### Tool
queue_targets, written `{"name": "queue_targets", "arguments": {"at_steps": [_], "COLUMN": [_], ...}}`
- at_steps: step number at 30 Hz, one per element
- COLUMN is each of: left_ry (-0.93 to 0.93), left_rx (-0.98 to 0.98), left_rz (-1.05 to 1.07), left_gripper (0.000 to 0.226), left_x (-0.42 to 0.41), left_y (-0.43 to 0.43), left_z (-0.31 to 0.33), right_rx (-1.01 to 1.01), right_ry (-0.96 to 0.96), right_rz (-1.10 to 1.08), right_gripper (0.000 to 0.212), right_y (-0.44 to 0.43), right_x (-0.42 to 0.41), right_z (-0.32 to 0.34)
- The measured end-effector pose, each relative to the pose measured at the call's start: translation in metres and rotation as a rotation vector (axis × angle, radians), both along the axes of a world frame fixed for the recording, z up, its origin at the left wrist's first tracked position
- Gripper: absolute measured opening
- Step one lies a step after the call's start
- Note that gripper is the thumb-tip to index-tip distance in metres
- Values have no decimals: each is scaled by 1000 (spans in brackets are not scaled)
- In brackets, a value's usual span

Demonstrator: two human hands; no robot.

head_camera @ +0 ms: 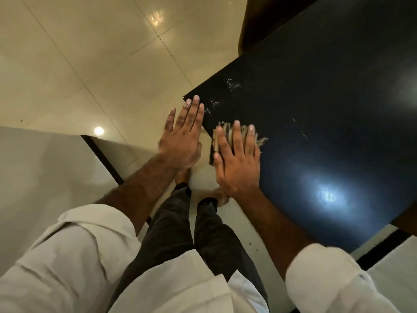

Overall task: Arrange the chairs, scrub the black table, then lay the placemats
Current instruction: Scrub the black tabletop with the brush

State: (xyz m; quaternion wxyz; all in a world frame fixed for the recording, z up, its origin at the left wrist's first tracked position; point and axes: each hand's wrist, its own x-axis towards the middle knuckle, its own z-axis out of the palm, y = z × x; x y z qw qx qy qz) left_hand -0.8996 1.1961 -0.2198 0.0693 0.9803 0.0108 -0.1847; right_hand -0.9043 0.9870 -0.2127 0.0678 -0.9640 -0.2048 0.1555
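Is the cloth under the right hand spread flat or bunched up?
Flat: the right hand presses the cloth on the black table with open fingers; only its frayed edge shows.

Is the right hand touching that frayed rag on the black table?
Touching. The head view shows the right hand pressed flat on the frayed rag, whose fringe pokes out between and past the fingers, at the black table edge.
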Motion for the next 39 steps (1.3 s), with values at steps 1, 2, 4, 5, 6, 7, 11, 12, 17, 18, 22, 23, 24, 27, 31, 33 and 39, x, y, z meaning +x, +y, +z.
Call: {"name": "queue_targets", "arguments": {"at_steps": [1,2,4,5,6,7,11,12,17,18,22,23,24,27,31,33,39], "left_ry": [0,3,13,12,11,15,51,58,84,92,109,112,109,96,98,112,122], "left_rx": [-10,-22,-41,-50,-58,-69,-83,-75,-53,-50,-82,-94,-106,-171,-324,-324,-284], "left_rz": [-6,-9,-6,0,5,12,33,53,88,79,79,82,87,100,245,283,250], "left_gripper": [103,103,103,103,103,103,104,105,105,106,112,111,110,110,113,112,94], "left_x": [0,0,0,0,0,1,4,4,8,9,9,10,10,10,5,0,-1], "left_y": [1,2,2,2,2,3,5,7,19,19,22,22,24,26,30,34,32], "left_z": [0,0,0,-1,-1,-1,-2,-3,-1,-1,0,0,-1,-3,-8,-11,-5], "right_rx": [-15,-38,-69,-74,-70,-61,-76,-79,-12,2,-19,-40,-66,-70,-57,-48,37], "right_ry": [11,18,5,-11,-28,-45,-110,-130,-83,-49,45,38,16,-51,-131,-134,-79], "right_rz": [-43,-101,-243,-316,-376,-412,-314,-259,42,73,80,27,-41,-261,-278,-187,53], "right_gripper": [77,77,75,73,72,71,74,74,74,74,78,78,78,71,72,73,73], "right_y": [-13,-25,-38,-39,-35,-27,38,55,77,69,16,4,-5,-3,61,98,112], "right_x": [-2,3,32,55,83,113,191,190,101,78,30,37,53,121,179,169,76], "right_z": [3,5,5,4,2,0,-8,-8,-3,-1,7,8,9,5,-6,-10,-10]}}
